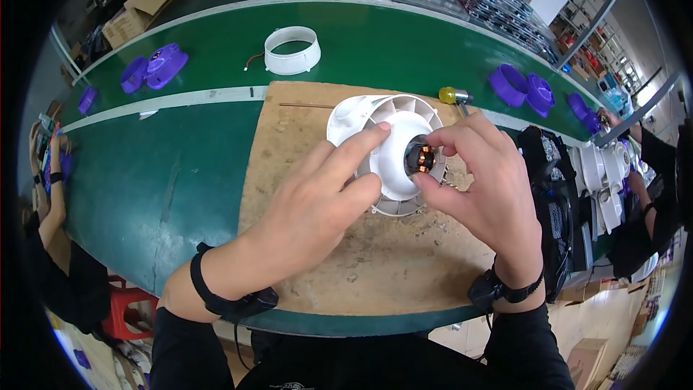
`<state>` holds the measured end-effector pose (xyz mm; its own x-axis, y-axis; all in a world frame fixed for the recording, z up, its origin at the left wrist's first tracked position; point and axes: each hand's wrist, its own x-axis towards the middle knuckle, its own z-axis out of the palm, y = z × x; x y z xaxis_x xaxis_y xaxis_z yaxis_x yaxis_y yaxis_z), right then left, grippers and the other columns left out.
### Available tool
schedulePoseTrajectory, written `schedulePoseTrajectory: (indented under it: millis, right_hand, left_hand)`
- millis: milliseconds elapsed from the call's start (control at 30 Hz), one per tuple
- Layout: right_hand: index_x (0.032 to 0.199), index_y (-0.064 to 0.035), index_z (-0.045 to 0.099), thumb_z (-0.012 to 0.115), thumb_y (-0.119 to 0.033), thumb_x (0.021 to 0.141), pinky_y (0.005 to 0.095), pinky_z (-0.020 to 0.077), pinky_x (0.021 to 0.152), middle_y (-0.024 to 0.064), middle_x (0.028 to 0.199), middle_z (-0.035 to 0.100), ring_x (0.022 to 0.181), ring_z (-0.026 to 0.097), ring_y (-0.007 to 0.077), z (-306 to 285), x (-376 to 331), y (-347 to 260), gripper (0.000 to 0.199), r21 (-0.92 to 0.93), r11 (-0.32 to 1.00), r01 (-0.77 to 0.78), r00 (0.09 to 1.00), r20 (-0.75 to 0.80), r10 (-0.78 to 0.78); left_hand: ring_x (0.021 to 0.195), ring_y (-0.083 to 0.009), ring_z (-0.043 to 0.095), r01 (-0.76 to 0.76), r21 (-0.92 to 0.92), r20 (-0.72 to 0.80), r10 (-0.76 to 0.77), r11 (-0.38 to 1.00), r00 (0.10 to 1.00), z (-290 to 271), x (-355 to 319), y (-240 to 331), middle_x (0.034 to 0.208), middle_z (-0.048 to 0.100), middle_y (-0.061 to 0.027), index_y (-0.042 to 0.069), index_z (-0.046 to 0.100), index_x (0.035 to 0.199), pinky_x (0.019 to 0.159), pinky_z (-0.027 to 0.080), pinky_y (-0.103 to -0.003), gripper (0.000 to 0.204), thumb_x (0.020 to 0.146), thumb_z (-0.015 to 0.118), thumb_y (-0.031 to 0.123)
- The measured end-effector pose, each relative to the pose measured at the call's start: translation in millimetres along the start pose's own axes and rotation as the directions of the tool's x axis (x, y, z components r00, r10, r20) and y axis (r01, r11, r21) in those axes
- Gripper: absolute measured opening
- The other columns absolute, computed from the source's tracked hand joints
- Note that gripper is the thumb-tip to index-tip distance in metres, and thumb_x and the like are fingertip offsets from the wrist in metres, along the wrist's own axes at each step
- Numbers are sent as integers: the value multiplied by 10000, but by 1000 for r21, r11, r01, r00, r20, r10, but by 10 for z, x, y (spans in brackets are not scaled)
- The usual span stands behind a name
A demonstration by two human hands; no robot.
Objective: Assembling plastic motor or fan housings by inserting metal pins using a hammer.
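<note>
A white fan housing (pixel 345 121) with a finned fan wheel lies on a brown board in front of me. In its round middle opening sits a small motor (pixel 421 159) with copper windings and a dark rim. My left hand (pixel 317 188) steadies the housing, its index finger on the white hub and its other fingers along the near left side. The thumb and fingers of my right hand (pixel 484 177) pinch around the motor at the opening's right edge. Part of the wheel is hidden under my fingers.
The worn board (pixel 325 282) lies on a green bench. A screwdriver (pixel 455 95) with a yellow handle is at its far right. Beyond are a white ring (pixel 292 63) with a red wire and purple housings (pixel 167 65). White parts (pixel 603 166) are stacked at right; people work on both sides.
</note>
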<state>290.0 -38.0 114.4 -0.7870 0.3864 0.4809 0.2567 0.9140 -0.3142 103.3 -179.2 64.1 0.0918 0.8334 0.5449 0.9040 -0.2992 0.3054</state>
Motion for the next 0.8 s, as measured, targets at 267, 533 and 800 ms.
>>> schedulePoseTrajectory:
  millis: [267, 533, 800]
  right_hand:
    - [903, -65, 677, 821, -163, 695, 395, 444, 700, 71, 845, 642, 787, 633, 276, 14, 6, -48, 271, -77, 997, 8, 1000, -29, -11]
    - [906, -61, 660, 798, -147, 697, 414, 430, 692, 71, 844, 629, 774, 615, 286, -20, 20, -124, 265, -76, 996, 43, 998, -41, -46]
    - [987, -64, 669, 782, -105, 679, 396, 454, 746, 94, 944, 632, 856, 625, 294, -36, 91, -144, 331, -106, 982, 157, 987, 47, -153]
  left_hand:
    - [951, -330, 569, 16, -13, 1, -16, 1000, 1000, -15, 7, 7, 1449, 497, -166, 18, 563, 898, 828, 504, -423, 165, 758, 628, -39]
    - [942, -342, 566, 13, -28, 8, -13, 1000, 1000, -83, 5, -8, 1461, 489, -171, 14, 566, 905, 831, 505, -423, 161, 764, 611, -47]
    - [950, -348, 571, 31, -34, 38, -30, 999, 999, -144, -61, -25, 1460, 491, -168, 11, 568, 912, 833, 503, -430, 167, 762, 619, -42]
